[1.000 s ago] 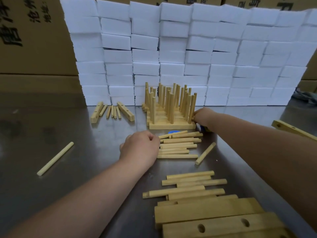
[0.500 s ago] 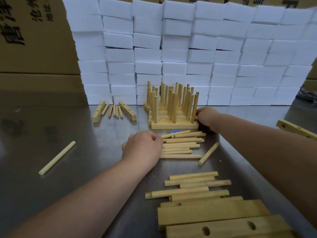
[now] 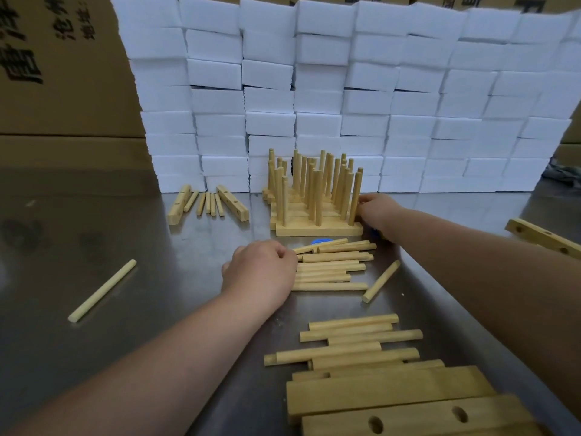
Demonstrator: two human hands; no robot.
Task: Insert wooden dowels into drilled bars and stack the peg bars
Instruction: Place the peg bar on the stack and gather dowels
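Note:
Stacked peg bars point(image 3: 319, 229) with several upright dowels stand at the centre back of the metal table. My right hand point(image 3: 375, 212) grips the right end of the front bar, beside its rightmost dowel. A pile of loose dowels point(image 3: 333, 269) lies just in front of the stack. My left hand point(image 3: 261, 270) rests on the left ends of these dowels with its fingers curled over them; what lies under the palm is hidden. More dowels point(image 3: 355, 341) and drilled bars point(image 3: 393, 394) lie near the front edge.
A wall of white foam blocks point(image 3: 345, 99) stands behind the stack, with cardboard boxes behind it. Two drilled bars and a few dowels point(image 3: 207, 204) lie at back left. Single dowels lie at left point(image 3: 102, 291) and right point(image 3: 380, 281). Another drilled bar point(image 3: 540, 237) is at far right.
Only the view has shifted slightly. Both hands stay where they were, the left on the dowel pile and the right at the bar's end.

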